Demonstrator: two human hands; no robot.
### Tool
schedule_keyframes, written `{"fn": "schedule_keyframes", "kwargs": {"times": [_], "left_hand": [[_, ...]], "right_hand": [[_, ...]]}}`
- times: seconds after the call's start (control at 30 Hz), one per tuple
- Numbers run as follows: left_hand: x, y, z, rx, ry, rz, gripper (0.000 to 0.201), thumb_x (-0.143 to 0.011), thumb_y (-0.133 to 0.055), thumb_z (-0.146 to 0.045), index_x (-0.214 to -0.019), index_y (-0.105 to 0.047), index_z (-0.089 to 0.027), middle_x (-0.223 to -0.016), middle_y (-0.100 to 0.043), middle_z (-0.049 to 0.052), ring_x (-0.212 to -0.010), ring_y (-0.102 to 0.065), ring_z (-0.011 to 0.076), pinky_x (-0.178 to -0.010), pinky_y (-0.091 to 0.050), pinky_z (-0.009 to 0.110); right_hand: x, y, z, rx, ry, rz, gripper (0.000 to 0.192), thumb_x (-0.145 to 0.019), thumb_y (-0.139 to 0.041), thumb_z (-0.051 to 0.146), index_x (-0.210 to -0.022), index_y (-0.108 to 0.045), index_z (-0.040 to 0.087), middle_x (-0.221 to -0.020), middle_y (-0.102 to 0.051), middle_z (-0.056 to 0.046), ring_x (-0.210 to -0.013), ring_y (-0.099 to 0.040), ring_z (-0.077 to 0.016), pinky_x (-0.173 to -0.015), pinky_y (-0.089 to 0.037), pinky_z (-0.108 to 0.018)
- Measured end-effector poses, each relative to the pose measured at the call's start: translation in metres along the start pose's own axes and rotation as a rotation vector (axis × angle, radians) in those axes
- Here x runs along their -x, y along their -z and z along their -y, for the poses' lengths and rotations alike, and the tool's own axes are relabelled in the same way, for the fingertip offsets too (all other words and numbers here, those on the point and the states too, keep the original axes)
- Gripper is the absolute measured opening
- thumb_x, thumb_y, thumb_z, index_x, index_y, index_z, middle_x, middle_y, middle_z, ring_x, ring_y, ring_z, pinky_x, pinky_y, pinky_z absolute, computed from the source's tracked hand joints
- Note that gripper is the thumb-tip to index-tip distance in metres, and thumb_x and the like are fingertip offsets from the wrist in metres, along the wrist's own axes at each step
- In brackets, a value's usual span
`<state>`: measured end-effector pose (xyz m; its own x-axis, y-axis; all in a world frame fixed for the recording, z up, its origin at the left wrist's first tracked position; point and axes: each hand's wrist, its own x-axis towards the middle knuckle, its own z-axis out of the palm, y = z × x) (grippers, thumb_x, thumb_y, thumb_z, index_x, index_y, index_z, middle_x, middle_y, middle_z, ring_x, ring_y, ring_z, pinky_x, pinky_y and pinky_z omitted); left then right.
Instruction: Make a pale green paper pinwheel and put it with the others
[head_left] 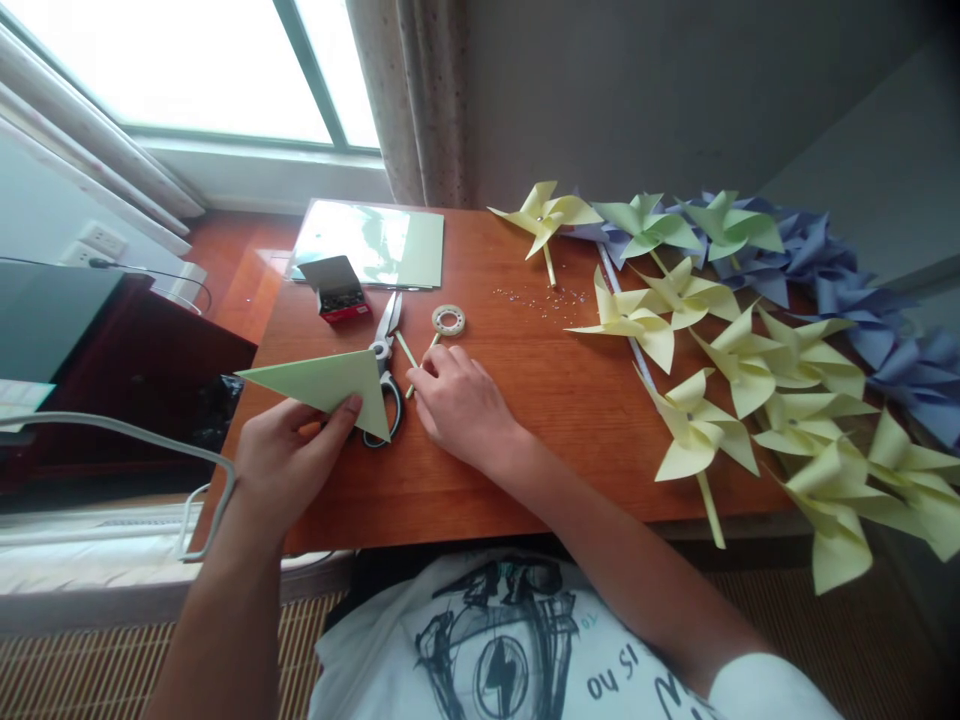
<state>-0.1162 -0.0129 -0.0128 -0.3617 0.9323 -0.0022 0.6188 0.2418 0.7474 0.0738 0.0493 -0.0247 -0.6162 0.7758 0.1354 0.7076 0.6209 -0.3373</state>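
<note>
A wooden worktop (525,420) fills the view from above, seen by the person seated at it. Along its right side lies a large heap of finished paper pinwheels (750,370), pale yellow, green and blue, some overlapping. At the far edge rests a stack of paper sheets (375,245), with a small open box (336,290) just in front. The left hand (281,455) holds up a green paper triangle (322,382), a folded sheet, thumb pinched closed over its lower edge. Scissors (384,365) lie flat just behind it. The right hand (457,400) rests on the wood, fingertips loosely curled on a thin stick (411,380), near a tape roll (448,320). This looks like early work on another pinwheel; taking up the stick would call for a fine fingertip pinch.
</note>
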Motion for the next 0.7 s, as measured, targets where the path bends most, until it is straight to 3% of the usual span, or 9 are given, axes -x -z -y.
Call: {"fn": "schedule_keyframes", "kwargs": {"times": [0.2,0.43,0.57,0.7], "left_hand": [[0.001,0.002,-0.005,0.053,0.076,-0.017,0.018,-0.072,-0.078,-0.034,-0.079,-0.076,-0.017,-0.074,-0.076,0.000,-0.067,-0.068,0.0196,-0.062,-0.050,0.025],[-0.001,-0.002,0.001,0.128,0.110,-0.047,0.028,-0.072,-0.078,-0.034,-0.092,-0.077,-0.015,-0.083,-0.078,0.002,-0.074,-0.070,0.0221,-0.064,-0.052,0.027],[-0.004,-0.005,0.009,0.121,0.047,-0.136,0.026,-0.074,-0.075,-0.034,-0.089,-0.076,-0.013,-0.086,-0.078,0.005,-0.079,-0.070,0.0228,-0.070,-0.052,0.029],[-0.008,-0.006,0.006,0.148,0.064,-0.114,0.025,-0.072,-0.075,-0.033,-0.085,-0.074,-0.012,-0.081,-0.076,0.004,-0.076,-0.067,0.0213,-0.068,-0.051,0.029]], "right_hand": [[-0.001,-0.002,0.003,-0.023,0.000,-0.004,0.019,-0.099,-0.050,0.023,-0.105,-0.067,0.015,-0.116,-0.063,-0.014,-0.107,-0.054,-0.0272,-0.092,-0.051,-0.038],[-0.010,0.002,0.005,0.052,-0.061,-0.091,0.020,-0.099,-0.049,0.022,-0.108,-0.066,0.014,-0.124,-0.061,-0.016,-0.113,-0.054,-0.0294,-0.092,-0.052,-0.038],[-0.003,0.003,0.024,0.021,-0.104,-0.066,0.018,-0.101,-0.047,0.028,-0.105,-0.061,0.019,-0.111,-0.067,-0.010,-0.102,-0.061,-0.0243,-0.076,-0.055,-0.033],[0.000,-0.003,0.044,-0.030,-0.175,0.034,0.019,-0.097,-0.054,0.032,-0.108,-0.056,0.017,-0.099,-0.071,-0.008,-0.088,-0.069,-0.0249,-0.064,-0.057,-0.034]]}}
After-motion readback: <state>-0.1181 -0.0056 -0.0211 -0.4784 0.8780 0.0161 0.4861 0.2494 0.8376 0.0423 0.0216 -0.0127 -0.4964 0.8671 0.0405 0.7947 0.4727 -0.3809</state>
